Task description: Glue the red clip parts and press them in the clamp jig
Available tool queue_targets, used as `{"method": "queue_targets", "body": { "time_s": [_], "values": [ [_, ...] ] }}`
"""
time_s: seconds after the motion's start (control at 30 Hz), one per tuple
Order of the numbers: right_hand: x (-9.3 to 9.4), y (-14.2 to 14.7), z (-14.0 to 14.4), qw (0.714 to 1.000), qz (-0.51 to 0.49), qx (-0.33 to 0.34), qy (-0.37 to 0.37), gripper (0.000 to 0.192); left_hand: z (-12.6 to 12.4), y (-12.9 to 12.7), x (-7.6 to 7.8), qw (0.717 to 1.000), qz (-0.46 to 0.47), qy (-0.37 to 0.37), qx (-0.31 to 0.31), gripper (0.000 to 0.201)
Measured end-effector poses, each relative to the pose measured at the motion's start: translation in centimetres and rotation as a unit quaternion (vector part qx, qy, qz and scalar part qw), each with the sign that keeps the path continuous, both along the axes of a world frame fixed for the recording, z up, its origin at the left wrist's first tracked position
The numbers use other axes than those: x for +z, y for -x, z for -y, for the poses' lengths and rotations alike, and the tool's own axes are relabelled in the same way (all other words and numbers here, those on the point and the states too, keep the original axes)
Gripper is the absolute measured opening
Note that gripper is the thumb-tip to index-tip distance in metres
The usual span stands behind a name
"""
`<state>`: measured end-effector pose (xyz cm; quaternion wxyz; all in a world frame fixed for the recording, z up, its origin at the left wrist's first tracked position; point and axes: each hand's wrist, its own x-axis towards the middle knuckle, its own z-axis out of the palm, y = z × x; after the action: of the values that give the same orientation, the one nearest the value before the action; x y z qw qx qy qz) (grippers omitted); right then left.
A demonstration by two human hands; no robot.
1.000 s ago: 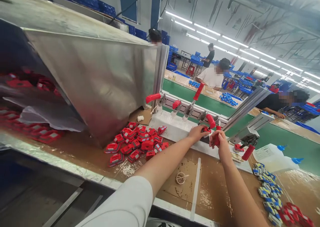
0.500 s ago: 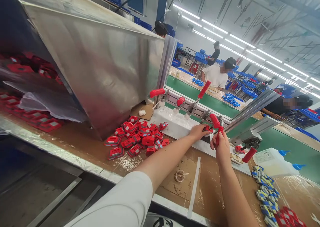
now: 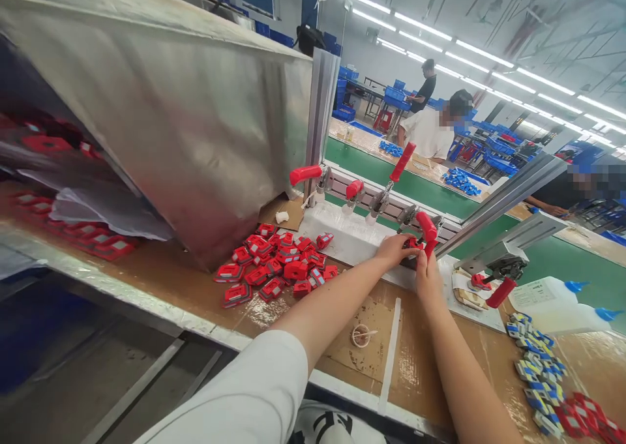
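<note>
Over at the bench, the left hand (image 3: pixel 392 251) has its fingers bent around a small red part (image 3: pixel 415 242), gripping it at the front of the white fixture base (image 3: pixel 337 234), just below a red clamp handle (image 3: pixel 426 223). The right hand (image 3: pixel 428 280) is drawn up close beside it, fingers folded near that handle; from here I cannot tell whether it grips anything. Nearer the bench edge sits a little cup (image 3: pixel 360 336). A heap of red pieces (image 3: pixel 278 261) lies to the left, blue-and-yellow pieces (image 3: pixel 536 372) and bottles (image 3: pixel 536 296) to the right.
</note>
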<state>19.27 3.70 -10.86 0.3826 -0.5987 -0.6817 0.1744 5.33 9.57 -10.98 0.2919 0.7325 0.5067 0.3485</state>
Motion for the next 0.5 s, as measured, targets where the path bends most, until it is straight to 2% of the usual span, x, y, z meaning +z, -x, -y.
{"method": "queue_targets", "body": {
  "time_s": [0.07,0.17,0.27,0.3,0.33,0.4,0.47,0.5],
  "values": [
    [0.1,-0.2,-0.3,0.993,0.108,-0.035,0.027,0.063,0.8,0.0,1.0,0.999,-0.042,-0.002,0.001,0.039],
    [1.1,-0.7,0.4,0.975,0.199,-0.067,0.070,0.058,3.2,0.9,2.6,0.992,-0.126,-0.009,0.013,0.040],
    [2.2,-1.5,2.4,0.974,0.197,-0.108,0.023,0.052,6.6,4.2,3.9,0.973,-0.228,-0.009,0.032,0.026],
    [2.5,-1.6,3.3,0.978,0.186,-0.093,-0.007,0.051,7.8,5.9,4.3,0.964,-0.264,0.000,0.045,0.016],
    [2.8,-1.6,4.2,0.983,0.177,-0.048,-0.033,0.050,8.8,7.8,4.6,0.952,-0.298,0.011,0.065,0.009],
    [3.2,-1.2,6.0,0.977,0.169,0.119,-0.054,0.051,10.3,11.7,5.3,0.927,-0.355,0.020,0.119,0.011],
    [3.5,-0.4,7.4,0.935,0.175,0.306,-0.032,0.051,10.8,14.8,5.9,0.900,-0.402,0.027,0.164,0.017],
    [3.6,0.0,8.0,0.908,0.183,0.376,-0.013,0.050,10.8,15.9,6.1,0.890,-0.421,0.033,0.174,0.017]
  ]
}}
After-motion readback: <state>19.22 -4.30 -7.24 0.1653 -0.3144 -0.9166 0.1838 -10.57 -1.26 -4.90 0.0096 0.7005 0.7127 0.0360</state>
